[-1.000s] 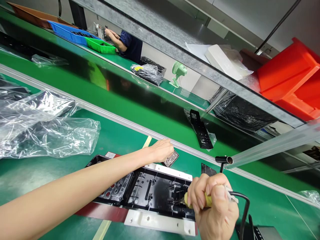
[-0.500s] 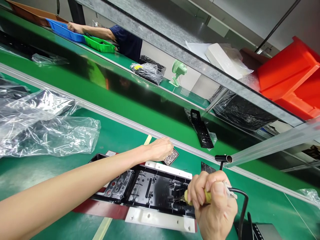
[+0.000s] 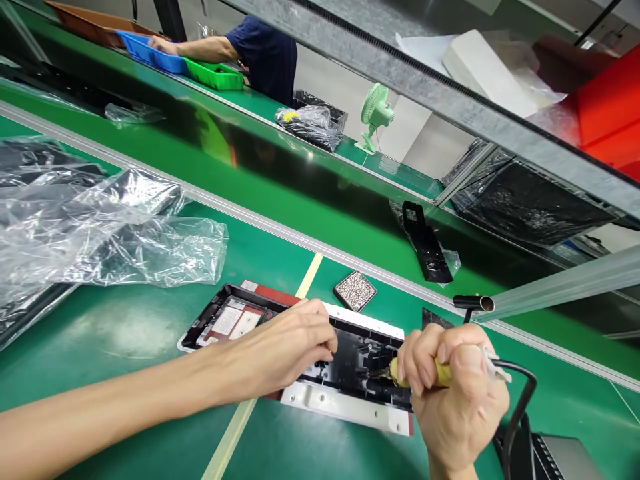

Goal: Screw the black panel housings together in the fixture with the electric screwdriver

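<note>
My right hand (image 3: 457,393) grips the yellow handle of a soldering iron (image 3: 395,371), its cord leaving the back end. The iron's metal tip points left, low over a black plastic housing (image 3: 345,347); whether it touches is hard to see. Above the housing's middle is my left hand (image 3: 300,340), fingers pinched together and turned down; anything between the fingertips is hidden. The housing lies in a fixture with white side blocks (image 3: 345,408) and a dark red base. Behind it sits a small black tray (image 3: 355,291) full of tiny metal pieces.
Clear plastic bags (image 3: 150,247) cover dark parts at left. A black tube holder (image 3: 473,303) stands by the rail at right. Beyond, a black panel (image 3: 427,243) lies on the green belt. Across it, a co-worker's arm (image 3: 210,49) reaches into a blue bin (image 3: 150,55). A metal shelf (image 3: 400,80) hangs overhead.
My left hand has come back from the tray of metal pieces to above the housing. The right hand keeps the soldering iron over the housing. The view has shifted a little.
</note>
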{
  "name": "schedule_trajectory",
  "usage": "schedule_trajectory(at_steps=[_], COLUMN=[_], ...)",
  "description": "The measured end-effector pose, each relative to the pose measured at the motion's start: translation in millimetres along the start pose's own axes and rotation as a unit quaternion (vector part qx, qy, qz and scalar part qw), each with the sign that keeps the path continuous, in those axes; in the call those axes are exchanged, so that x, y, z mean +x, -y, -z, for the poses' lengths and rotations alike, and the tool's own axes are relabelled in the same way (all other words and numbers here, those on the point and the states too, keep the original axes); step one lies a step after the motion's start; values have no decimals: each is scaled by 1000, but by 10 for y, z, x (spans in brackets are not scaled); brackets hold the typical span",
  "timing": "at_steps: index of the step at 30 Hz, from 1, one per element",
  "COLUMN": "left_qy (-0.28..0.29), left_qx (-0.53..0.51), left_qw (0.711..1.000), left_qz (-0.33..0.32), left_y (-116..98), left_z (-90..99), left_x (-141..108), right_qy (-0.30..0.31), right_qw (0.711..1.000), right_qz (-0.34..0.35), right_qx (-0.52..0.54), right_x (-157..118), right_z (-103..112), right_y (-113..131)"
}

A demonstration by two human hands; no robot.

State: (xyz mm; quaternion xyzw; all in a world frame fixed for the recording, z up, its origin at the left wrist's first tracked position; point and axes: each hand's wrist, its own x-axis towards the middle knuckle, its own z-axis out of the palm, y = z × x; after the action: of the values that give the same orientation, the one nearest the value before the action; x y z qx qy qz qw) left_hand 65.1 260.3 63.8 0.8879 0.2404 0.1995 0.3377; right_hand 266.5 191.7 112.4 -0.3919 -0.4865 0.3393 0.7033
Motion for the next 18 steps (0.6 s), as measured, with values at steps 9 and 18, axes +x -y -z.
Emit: schedule_trajectory(at_steps=[9,18], left_qy=[2,1], left_qx=[116,165], left_qw=[987,978], left_qz=[-110,-126], left_y=[201,108], left_z=[-195,-157], left_x=[-82,-100], right_qy=[2,3], right_qw=[1000,1000], right_qz=[-12,-13], right_qx=[9,11], right_x=[-2,1], right_z=[0,6], right_y=[7,5])
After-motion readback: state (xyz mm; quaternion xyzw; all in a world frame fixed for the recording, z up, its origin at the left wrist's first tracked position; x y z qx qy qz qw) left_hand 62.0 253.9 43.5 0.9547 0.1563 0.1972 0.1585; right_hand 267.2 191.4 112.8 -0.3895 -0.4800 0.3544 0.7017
